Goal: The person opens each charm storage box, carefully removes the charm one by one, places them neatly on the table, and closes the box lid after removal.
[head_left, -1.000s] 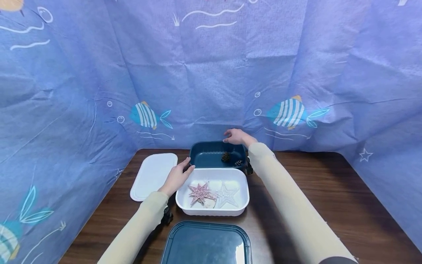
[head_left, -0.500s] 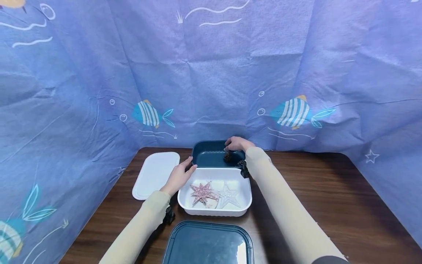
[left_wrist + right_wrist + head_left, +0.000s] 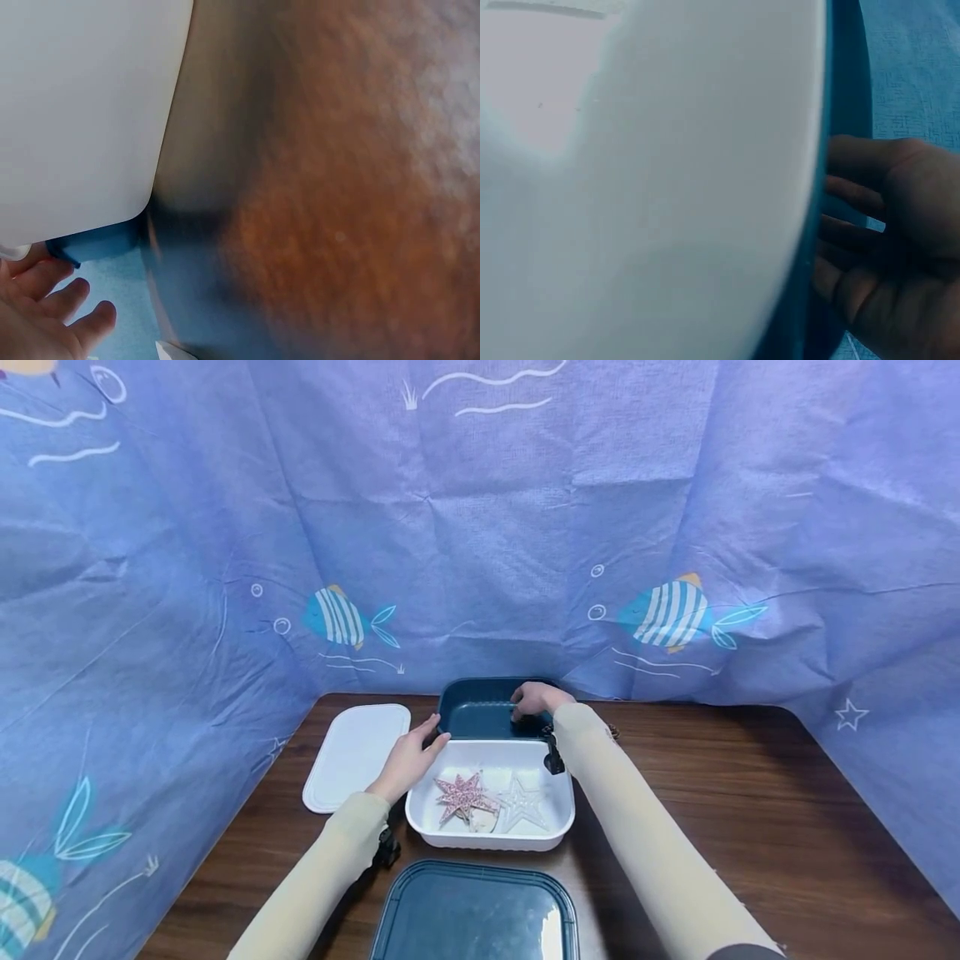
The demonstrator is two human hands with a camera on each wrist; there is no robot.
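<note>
My right hand (image 3: 534, 700) reaches down into a dark blue container (image 3: 480, 720) at the back of the table. Its fingertips (image 3: 826, 274) go behind the white rim in the right wrist view, so whatever they touch is hidden. The pine cones inside are covered by that hand and sleeve. My left hand (image 3: 408, 760) rests at the left corner where the dark container meets a white container (image 3: 491, 842), fingers spread. In the white one lie a pink glittery star (image 3: 462, 795), a clear white star (image 3: 521, 804) and a pale flat piece (image 3: 482, 821).
A white lid (image 3: 356, 756) lies on the table at the left. Nearest me is a dark blue lid (image 3: 476, 910). Right of my right sleeve, a small brown object (image 3: 613, 731) shows on the wooden table (image 3: 720, 793). A fish-print curtain (image 3: 480, 527) hangs close behind the containers.
My right hand has come down from above the far rim into the dark container, covering the pine cones seen before. The left hand stays at the corner. The head view has shifted slightly.
</note>
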